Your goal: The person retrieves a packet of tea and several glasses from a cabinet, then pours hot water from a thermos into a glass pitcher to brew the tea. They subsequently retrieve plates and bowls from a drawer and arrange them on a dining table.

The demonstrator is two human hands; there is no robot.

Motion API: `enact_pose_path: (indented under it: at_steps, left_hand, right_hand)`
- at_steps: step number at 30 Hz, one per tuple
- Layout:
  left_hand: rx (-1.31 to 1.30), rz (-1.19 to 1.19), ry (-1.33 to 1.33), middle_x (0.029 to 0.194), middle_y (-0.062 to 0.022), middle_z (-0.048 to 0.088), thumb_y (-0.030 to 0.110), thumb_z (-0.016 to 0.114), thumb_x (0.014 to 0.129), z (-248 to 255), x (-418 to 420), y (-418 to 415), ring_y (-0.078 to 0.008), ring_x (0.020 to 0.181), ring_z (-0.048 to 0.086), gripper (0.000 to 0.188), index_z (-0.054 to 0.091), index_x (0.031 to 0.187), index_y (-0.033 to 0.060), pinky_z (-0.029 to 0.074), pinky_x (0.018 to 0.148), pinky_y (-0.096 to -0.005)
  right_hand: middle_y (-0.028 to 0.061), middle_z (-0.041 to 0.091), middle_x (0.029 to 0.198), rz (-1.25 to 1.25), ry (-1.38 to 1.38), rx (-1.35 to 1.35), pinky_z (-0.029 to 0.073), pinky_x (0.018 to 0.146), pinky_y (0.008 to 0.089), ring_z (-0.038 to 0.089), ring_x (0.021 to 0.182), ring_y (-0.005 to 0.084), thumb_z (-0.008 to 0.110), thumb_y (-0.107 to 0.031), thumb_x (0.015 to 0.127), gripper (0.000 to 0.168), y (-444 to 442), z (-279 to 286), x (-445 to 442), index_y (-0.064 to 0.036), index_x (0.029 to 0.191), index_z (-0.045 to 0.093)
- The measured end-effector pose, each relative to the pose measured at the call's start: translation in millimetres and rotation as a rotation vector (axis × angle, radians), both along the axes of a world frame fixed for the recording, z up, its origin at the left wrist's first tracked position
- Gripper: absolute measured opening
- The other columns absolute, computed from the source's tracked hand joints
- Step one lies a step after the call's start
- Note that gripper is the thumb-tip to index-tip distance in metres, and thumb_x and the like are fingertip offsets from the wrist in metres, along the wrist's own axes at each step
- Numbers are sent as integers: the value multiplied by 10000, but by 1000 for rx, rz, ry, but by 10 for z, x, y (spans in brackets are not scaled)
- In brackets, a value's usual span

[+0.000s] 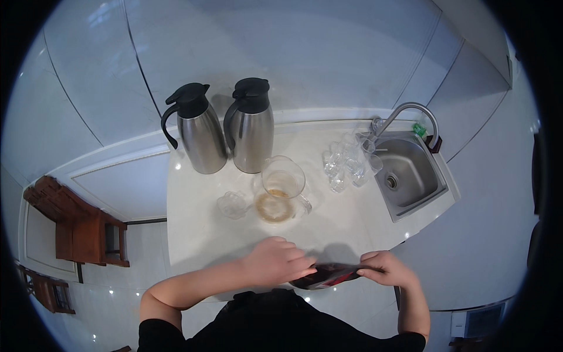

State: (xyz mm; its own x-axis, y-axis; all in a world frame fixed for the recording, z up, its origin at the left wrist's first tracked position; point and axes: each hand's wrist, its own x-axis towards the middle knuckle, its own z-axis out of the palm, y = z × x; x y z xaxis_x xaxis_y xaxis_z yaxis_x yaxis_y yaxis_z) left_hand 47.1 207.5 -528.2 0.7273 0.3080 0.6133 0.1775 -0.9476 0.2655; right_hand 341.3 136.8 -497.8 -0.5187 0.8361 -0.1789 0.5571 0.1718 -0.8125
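Note:
A dark pouch with red patches is stretched between my two hands at the front edge of the counter. My left hand pinches its left end, and my right hand grips the right end between thumb and fingers. What the pouch holds is hidden. Beyond it on the counter stands a clear glass pitcher, upright, its handle to the right. Something yellow-brown shows low in the pitcher; whether it is liquid or dry cannot be told. Left of the pitcher lies a clear scalloped lid or small dish.
Two steel vacuum jugs with black tops stand at the back left of the white counter. Several clear drinking glasses cluster beside a steel sink with a curved tap. Wooden chairs stand on the floor at left.

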Motion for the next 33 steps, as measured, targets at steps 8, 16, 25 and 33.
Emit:
enact_pose_path:
  at_steps: [8,16,25,33]
  left_hand:
    - [-342,533,-70,728,-50,602,166,680,693,-744,-581,339,-217,601,574,226,621,895,85,465,543,-300]
    - [-271,789,137,1102,-119,520,145,656,685,-1126,-985,495,-291,886,530,314,584,976,54,441,739,-389]
    - [-323,836,125,1195,-123,460,122,650,689,-1185,-1093,508,-259,846,537,371,565,1045,64,439,746,-375]
    - [-356,861,91,1189,-120,465,132,642,705,-1211,-1071,557,-257,851,552,420,533,1107,75,442,756,-379]
  right_hand:
    - [63,543,1142,-690,421,112,360,929,293,482,1062,159,580,-162,836,426,387,392,322,23,1201,463]
    - [40,567,718,-755,457,193,365,323,224,507,443,109,504,-252,886,272,1417,622,56,-18,1022,502]
    - [48,574,710,-693,465,1,408,395,241,499,429,141,501,-295,886,286,2333,468,-209,-15,940,523]
    - [72,579,708,-762,446,-19,463,449,265,546,467,169,486,-295,894,293,2814,151,-349,-8,940,515]
